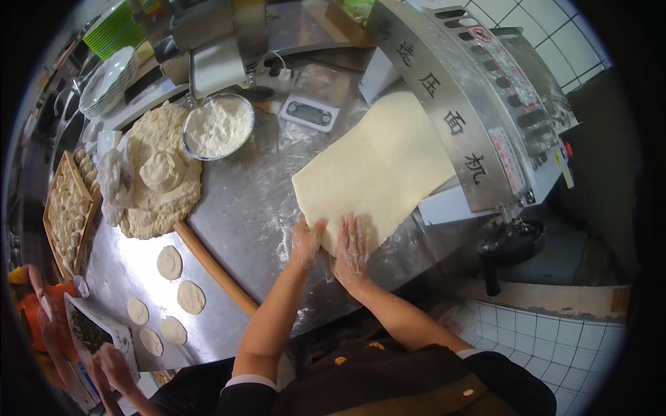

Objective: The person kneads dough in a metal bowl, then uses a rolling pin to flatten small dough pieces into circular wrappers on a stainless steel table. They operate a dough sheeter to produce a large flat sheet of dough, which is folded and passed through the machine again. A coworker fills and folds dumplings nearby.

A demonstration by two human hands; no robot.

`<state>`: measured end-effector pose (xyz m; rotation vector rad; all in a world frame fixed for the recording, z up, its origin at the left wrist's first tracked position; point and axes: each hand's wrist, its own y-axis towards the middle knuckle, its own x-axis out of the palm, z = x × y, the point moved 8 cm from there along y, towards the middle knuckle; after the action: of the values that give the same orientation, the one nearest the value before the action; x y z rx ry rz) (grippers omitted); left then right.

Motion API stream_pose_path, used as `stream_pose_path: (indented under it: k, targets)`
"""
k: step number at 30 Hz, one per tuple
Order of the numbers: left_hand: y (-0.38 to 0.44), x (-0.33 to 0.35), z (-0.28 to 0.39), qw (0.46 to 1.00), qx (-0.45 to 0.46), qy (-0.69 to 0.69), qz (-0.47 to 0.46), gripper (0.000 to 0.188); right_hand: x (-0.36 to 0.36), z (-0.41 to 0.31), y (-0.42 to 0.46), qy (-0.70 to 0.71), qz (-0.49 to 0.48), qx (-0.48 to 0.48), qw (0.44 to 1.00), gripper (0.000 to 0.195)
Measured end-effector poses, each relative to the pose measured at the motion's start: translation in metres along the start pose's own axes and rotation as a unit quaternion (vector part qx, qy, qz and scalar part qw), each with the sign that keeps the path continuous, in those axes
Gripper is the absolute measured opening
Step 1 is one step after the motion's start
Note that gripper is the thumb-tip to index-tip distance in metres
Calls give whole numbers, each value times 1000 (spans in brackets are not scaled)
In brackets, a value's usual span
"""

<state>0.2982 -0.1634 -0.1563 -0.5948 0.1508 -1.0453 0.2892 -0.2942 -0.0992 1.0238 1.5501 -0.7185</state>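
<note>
A wide sheet of pale dough (374, 166) comes from under the steel dough-pressing machine (442, 99) and lies over the floury steel worktable (244, 203). At the sheet's near left corner, my left hand (307, 242) has its thumb and fingers at the edge; whether they pinch it is hard to see. My right hand (354, 249) rests flat on the near end of the sheet, fingers spread and dusted with flour. Left of my hands lies a wooden rolling pin (213, 268), partly behind my left forearm. Several flat dough rounds (177, 301) lie beyond it.
A large dough mass (166, 171), a bowl of flour (218, 127) and a digital scale (315, 101) stand further back. A wooden tray of dumplings (67, 218) is far left. A co-worker's hands (112, 364) are beside a filling container (122, 338) at lower left. A black crank handle (510, 244) hangs from the machine.
</note>
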Motion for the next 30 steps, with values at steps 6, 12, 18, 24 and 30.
stream_pose_path:
  k: [6,12,18,24,30]
  targets:
    - [11,-13,2,997,-7,77,-8,40,5,0,2,128,-34,33,991,66]
    - [-47,-76,71,986,85,144,27,39,-28,-60,-16,273,-180,64,943,64]
    - [-87,-91,142,964,101,241,59,34,-42,-94,-12,576,-237,72,779,55]
    - [-73,-8,125,857,378,350,4,47,12,78,20,642,-54,248,723,33]
    - [-46,14,51,716,320,608,125,62,14,212,54,342,116,337,870,71]
